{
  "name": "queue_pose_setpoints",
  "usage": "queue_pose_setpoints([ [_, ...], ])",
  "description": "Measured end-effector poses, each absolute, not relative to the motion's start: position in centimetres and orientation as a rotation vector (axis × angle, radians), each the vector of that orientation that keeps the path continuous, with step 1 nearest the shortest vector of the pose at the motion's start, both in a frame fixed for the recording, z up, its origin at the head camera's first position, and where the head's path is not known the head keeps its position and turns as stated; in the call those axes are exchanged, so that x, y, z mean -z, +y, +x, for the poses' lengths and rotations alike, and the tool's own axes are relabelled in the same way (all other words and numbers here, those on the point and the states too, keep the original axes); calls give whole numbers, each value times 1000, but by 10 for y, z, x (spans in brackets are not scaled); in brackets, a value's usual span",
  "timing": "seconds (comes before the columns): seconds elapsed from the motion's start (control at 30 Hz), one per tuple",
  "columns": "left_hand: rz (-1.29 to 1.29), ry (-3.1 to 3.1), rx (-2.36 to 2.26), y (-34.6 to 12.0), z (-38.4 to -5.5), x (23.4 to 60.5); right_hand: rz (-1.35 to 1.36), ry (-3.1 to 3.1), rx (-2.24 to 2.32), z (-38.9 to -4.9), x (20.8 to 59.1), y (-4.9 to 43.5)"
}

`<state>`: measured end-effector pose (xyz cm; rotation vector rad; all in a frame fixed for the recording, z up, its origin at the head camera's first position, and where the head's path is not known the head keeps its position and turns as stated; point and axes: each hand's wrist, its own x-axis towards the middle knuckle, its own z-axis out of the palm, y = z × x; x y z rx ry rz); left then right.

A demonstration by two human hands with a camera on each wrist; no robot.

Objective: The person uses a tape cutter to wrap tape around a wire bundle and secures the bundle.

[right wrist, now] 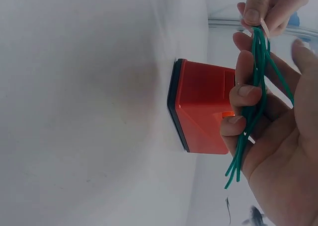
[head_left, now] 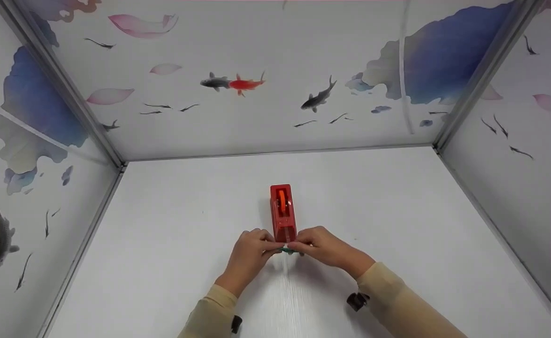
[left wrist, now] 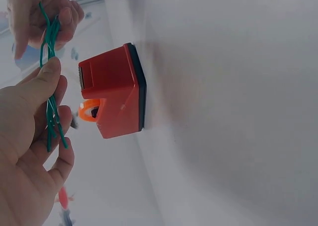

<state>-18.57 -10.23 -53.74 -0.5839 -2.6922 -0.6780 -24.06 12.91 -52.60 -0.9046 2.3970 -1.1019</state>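
Between both hands is a bundle of thin green wires, also visible as a small green streak in the head view. My left hand pinches it between thumb and fingers near its middle. The fingers of my right hand curl around the other part, with the thumb raised off it in the right wrist view. Loose wire ends stick out past each hand. A small pale strip shows on the bundle by the left thumb. Just beyond the hands stands a red tape dispenser with an orange core.
The white tabletop spreads around the dispenser. Panels printed with fish and petals enclose it at the back, left and right. A black wrist camera sits by the right sleeve.
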Motion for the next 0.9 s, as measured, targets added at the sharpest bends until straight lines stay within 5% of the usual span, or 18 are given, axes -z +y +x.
queue_pose_setpoints([
  [0.9,-622,-2663,613,-99,-189,538,-1111,2478,896,-244,523,135],
])
